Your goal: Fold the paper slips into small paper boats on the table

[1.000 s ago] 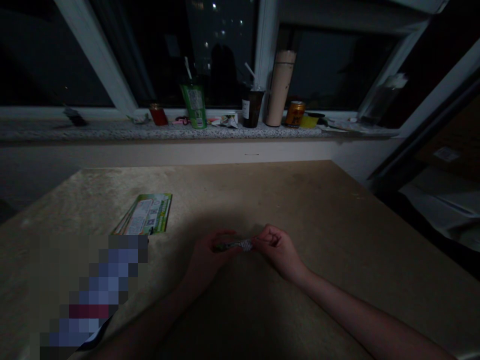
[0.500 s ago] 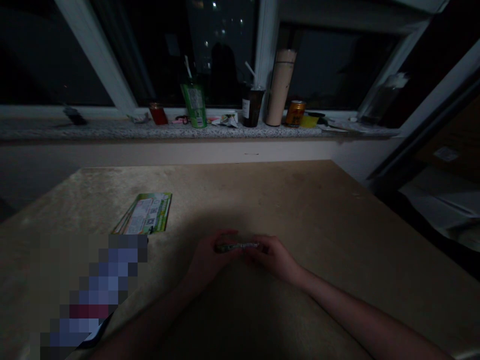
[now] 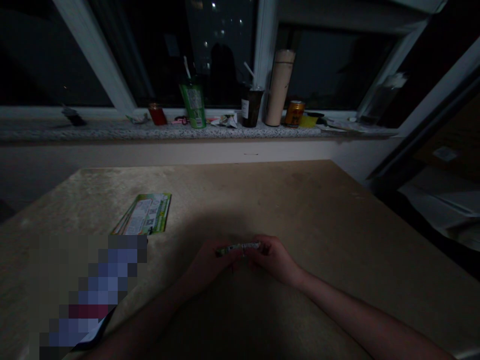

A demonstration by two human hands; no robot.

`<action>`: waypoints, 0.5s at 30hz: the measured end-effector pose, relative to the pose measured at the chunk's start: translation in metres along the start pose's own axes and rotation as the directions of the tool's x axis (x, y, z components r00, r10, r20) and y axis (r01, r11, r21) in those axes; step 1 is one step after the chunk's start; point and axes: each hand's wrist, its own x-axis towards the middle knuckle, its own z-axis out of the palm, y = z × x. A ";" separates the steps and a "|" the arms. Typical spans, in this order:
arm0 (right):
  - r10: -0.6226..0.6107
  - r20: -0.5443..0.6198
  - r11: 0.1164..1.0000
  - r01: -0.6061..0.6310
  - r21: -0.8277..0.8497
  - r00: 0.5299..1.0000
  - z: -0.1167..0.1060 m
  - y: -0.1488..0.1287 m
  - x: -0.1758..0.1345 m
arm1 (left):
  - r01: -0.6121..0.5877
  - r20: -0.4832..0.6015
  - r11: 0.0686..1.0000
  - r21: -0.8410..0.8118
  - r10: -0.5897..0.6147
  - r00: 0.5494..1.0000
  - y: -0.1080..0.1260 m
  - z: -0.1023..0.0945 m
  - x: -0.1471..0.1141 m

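Between my two hands is a thin, narrow item with green and white print (image 3: 242, 246), seen almost edge-on above the table; its exact kind cannot be made out in the dim light. My left hand (image 3: 210, 260) is closed on its left end, with the thumb along the near side. At the other end, my right hand (image 3: 276, 257) pinches it between thumb and bent fingers. Both thumbs come close together near its middle. The fingers behind and below the item are partly hidden.
Green printed cards (image 3: 150, 214) lie fanned on the table (image 3: 300, 200) at the left, above a phone with a pixelated screen (image 3: 101, 285). Along the windowsill (image 3: 123, 131) stand a green cup (image 3: 194, 106), a dark cup (image 3: 251, 110), a tall flask (image 3: 280, 90) and an orange can (image 3: 294, 114).
The item has tipped slightly, showing more of its printed face. My left fingers have shifted from above its far edge to behind and below it. My right hand has barely moved.
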 end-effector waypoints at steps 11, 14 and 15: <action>-0.070 0.275 0.997 0.058 0.053 0.959 -0.004 0.002 0.002 | -0.024 0.059 0.999 -0.043 0.026 0.998 -0.001 -0.001 -0.001; -0.056 0.237 0.997 0.041 0.068 0.970 -0.005 0.003 0.002 | -0.014 0.076 0.999 -0.034 0.017 0.997 -0.005 -0.001 -0.002; -0.050 0.221 0.997 0.035 0.071 0.974 -0.005 0.004 0.002 | -0.015 0.087 0.999 -0.029 0.017 0.996 -0.006 0.000 -0.002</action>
